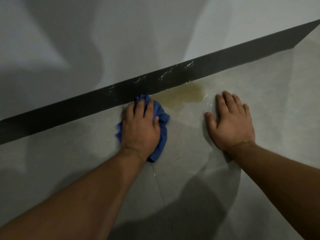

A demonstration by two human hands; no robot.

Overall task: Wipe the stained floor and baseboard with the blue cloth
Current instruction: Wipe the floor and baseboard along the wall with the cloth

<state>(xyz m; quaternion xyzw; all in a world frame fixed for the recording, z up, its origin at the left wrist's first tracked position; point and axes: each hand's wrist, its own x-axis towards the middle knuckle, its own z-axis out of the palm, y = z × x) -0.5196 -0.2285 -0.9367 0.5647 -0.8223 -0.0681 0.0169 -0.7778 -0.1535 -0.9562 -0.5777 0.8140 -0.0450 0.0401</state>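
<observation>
the left hand [140, 125] presses the bunched blue cloth [161, 122] onto the floor [69, 161], its far tip touching the dark baseboard [207, 68]. the right hand [231, 121] lies flat and open, bracing. best sweep right through the yellowish stain [185, 95], then up along the white splashes [166, 74].

Pale grey tiled floor [216, 170] meets the dark baseboard [173, 78]. A yellowish stain [183, 95] pools there; a crumpled blue cloth [161, 122] and a flat right hand [230, 123] rest on it.
</observation>
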